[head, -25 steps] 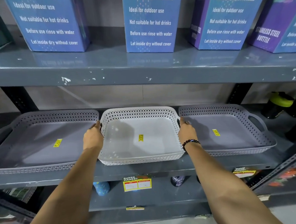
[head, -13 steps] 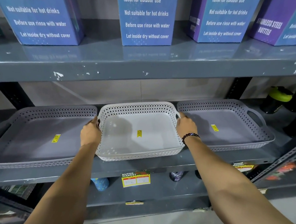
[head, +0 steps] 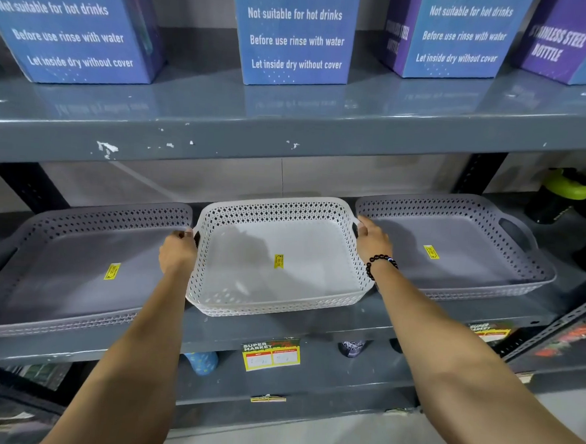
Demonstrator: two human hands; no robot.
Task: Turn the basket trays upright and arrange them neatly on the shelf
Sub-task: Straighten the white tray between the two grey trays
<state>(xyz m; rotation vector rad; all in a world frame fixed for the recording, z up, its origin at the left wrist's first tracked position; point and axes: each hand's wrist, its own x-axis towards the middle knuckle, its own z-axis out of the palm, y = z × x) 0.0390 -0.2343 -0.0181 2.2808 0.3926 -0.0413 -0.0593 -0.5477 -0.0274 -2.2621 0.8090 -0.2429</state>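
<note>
Three perforated basket trays stand upright in a row on the grey middle shelf [head: 312,329]. The white tray [head: 280,289] is in the middle, its front edge a little over the shelf lip. My left hand [head: 177,253] grips its left handle and my right hand [head: 373,239], with a dark bead bracelet at the wrist, grips its right handle. A grey tray [head: 75,287] lies to the left and another grey tray [head: 460,266] to the right. Each tray carries a small yellow sticker inside.
The upper shelf [head: 289,142] hangs low over the trays and holds blue and purple bottle boxes [head: 296,33]. Black bottles with green lids [head: 564,197] stand at the far right of the tray shelf. A yellow price tag [head: 271,354] hangs below the white tray.
Both hands keep hold of the white tray's handles. The tray has shifted slightly back on the shelf while my view moved closer and lower.
</note>
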